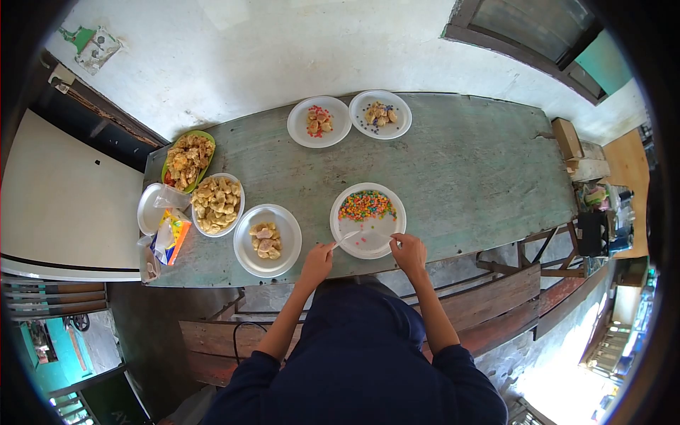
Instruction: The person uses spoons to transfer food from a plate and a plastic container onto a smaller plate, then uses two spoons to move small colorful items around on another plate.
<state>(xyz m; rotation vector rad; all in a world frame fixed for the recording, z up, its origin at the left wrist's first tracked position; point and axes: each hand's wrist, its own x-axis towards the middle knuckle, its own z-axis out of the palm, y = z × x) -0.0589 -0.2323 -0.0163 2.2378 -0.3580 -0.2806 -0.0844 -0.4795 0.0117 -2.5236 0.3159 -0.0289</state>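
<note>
A white plate lies near the table's front edge, with many small coloured pieces heaped in its far half and a few pink ones nearer the front. At the plate's front left rim, my left hand is closed on a pale utensil that reaches over the plate. My right hand is closed at the front right rim, and whatever its fingers pinch is too small to make out. To the left, another white plate holds a few light brown chunks.
Two white plates with chunks and coloured bits stand at the back. At the left are a bowl of puffed snacks, a green dish of fried food, an empty plate and an orange-blue packet. A wooden bench runs below the table.
</note>
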